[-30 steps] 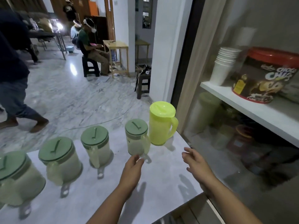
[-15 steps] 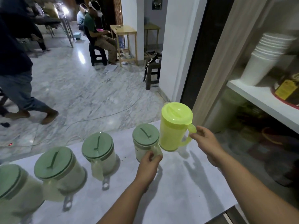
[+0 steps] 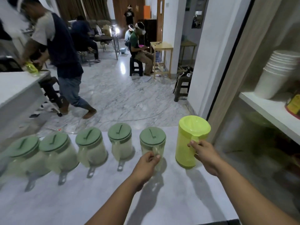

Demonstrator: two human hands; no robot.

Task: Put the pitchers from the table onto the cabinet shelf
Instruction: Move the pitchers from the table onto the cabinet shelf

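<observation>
Right hand (image 3: 204, 155) is closed around the handle of the yellow-green pitcher (image 3: 191, 140), which stands upright at the far right corner of the table (image 3: 170, 200), lid on. Whether its base touches the surface cannot be told. Left hand (image 3: 146, 163) is closed on the handle of the nearest green-lidded pitcher (image 3: 152, 142), just beside the yellow-green one along the far edge and apart from it. Four more green-lidded pitchers (image 3: 121, 142) stand in a row along the same edge toward the left, handles turned to the near side; the leftmost are blurred. All green-lidded bodies are translucent; contents cannot be determined.

To the right, the cabinet shelf (image 3: 267, 111) carries a stack of white cups (image 3: 276, 73) and, at the picture's edge, part of a red-rimmed container (image 3: 293, 106). The compartment below the shelf is dim and its contents are indistinct.
</observation>
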